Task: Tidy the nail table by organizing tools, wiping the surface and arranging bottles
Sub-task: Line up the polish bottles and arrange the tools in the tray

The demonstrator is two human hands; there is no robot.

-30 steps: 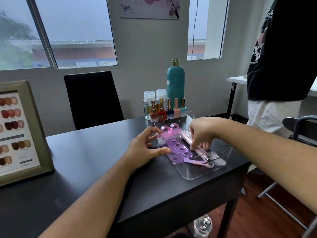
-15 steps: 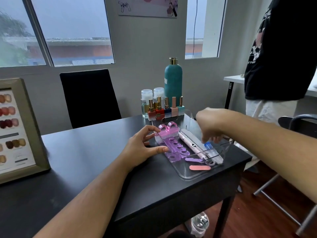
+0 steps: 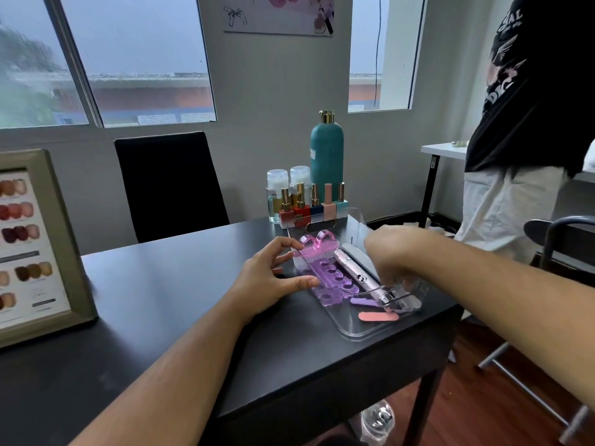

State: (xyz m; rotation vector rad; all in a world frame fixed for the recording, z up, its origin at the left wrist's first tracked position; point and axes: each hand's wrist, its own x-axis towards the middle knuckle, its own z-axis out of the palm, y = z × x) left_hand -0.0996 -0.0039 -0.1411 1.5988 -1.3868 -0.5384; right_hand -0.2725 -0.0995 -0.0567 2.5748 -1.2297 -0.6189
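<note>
our left hand (image 3: 270, 278), fingers spread, is steadying the tray (image 3: 354, 333) at nine o'clock; our right hand (image 3: 389, 255) is curling inside, grasp impossible to tell; we are advising parallel placement.

Black high-backed chair (image 3: 170, 185) at 10 o'clock; tan-framed nail-colour sample board (image 3: 32, 246) at 9 o'clock; floral wall poster (image 3: 278, 12) at 12 o'clock; standing person in black printed T-shirt (image 3: 531, 107) at 2 o'clock.

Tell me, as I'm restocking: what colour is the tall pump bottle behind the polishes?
The tall bottle is teal with a gold top; head view shows it best.
</note>
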